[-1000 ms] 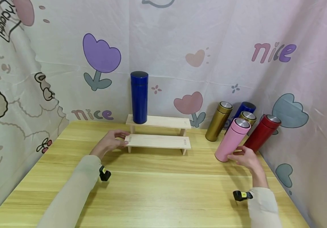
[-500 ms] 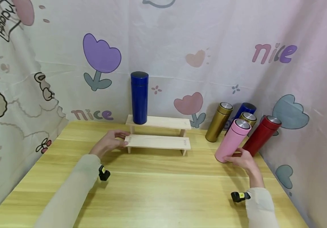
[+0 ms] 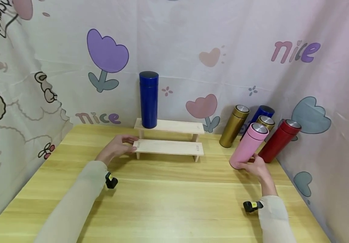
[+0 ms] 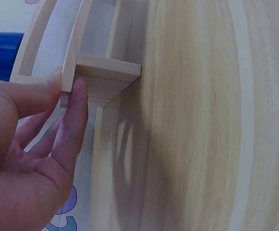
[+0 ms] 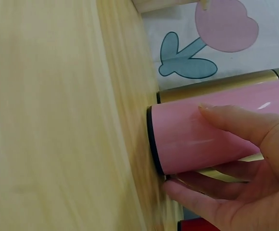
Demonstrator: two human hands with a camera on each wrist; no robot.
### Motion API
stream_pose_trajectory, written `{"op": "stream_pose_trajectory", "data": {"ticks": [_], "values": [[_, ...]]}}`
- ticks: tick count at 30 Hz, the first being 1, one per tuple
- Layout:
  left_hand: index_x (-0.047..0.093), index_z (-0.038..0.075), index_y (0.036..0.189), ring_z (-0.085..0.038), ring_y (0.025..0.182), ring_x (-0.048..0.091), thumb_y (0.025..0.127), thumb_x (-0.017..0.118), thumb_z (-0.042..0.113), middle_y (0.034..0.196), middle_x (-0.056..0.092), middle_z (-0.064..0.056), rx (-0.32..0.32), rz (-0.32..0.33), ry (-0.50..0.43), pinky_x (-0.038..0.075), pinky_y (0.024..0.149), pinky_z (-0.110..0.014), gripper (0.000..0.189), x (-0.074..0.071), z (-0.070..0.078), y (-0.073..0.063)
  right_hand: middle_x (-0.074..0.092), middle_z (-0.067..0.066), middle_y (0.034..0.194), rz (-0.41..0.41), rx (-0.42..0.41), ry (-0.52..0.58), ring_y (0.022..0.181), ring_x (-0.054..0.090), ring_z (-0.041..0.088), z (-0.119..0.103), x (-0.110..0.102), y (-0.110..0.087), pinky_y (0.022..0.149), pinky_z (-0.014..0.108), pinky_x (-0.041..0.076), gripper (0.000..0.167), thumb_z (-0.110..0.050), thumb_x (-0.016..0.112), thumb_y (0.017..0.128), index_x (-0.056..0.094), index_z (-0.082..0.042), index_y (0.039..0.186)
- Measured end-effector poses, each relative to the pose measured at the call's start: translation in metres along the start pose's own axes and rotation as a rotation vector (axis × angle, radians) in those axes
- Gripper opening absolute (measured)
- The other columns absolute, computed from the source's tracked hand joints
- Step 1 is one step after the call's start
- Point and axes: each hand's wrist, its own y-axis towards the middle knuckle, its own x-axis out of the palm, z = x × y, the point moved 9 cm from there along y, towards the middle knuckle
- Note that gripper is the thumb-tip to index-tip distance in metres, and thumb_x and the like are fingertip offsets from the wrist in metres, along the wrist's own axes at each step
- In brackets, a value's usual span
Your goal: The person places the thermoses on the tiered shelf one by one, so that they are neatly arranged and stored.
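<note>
A two-tier wooden display stand (image 3: 169, 147) stands at the back of the table, a blue thermos (image 3: 149, 101) upright on its upper tier. My left hand (image 3: 116, 147) pinches the left end of the lower tier; in the left wrist view the thumb lies on one face of the board and a finger on the other. At the right, my right hand (image 3: 257, 167) holds a pink thermos (image 3: 247, 148) low on its body. In the right wrist view its thumb presses the pink side, and the fingers reach round the opposite side, partly hidden.
Behind the pink thermos stand two gold thermoses, one (image 3: 234, 126) at the left and one (image 3: 266, 122) mostly hidden, plus another blue thermos (image 3: 265, 111). A red thermos (image 3: 279, 141) stands at the right, by the table's edge. A printed cloth (image 3: 174, 50) hangs behind the table.
My right hand has moved slightly left and closed in round the lower part of the pink thermos. The left hand keeps its place on the stand. The head view has tilted slightly down.
</note>
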Motion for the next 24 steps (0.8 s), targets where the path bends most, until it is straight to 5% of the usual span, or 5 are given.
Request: {"op": "stream_pose_trajectory", "data": {"ticks": [5, 14, 24], "values": [[0.056, -0.003, 0.142, -0.023, 0.104, 0.066, 0.093, 0.072, 0.004, 0.144, 0.052, -0.032, 0.014, -0.001, -0.038, 0.064, 0.091, -0.038, 0.053, 0.007, 0.004, 0.003, 0.051, 0.035, 0.142, 0.026, -0.011, -0.01, 0.125, 0.053, 0.042, 0.002, -0.007, -0.001, 0.095, 0.037, 0.05, 0.087, -0.032, 0.079, 0.091, 0.032, 0.01, 0.151], [0.056, -0.002, 0.142, -0.025, 0.104, 0.065, 0.092, 0.072, 0.002, 0.144, 0.053, -0.03, -0.007, 0.014, -0.024, 0.063, 0.094, -0.041, 0.052, 0.006, 0.002, 0.001, 0.047, 0.037, 0.146, 0.056, -0.023, -0.005, 0.133, 0.047, 0.045, -0.001, -0.005, 0.0, 0.11, 0.053, 0.044, 0.087, -0.032, 0.078, 0.092, 0.032, 0.013, 0.15], [0.056, -0.004, 0.142, -0.022, 0.1, 0.065, 0.092, 0.072, 0.002, 0.143, 0.052, -0.032, 0.0, 0.011, -0.031, 0.063, 0.094, -0.043, 0.053, 0.002, 0.004, -0.002, 0.056, 0.035, 0.137, 0.132, -0.009, -0.045, 0.122, 0.054, 0.042, -0.004, -0.007, -0.002, 0.099, 0.048, 0.049, 0.081, -0.036, 0.082, 0.087, 0.045, 0.011, 0.142]]}}
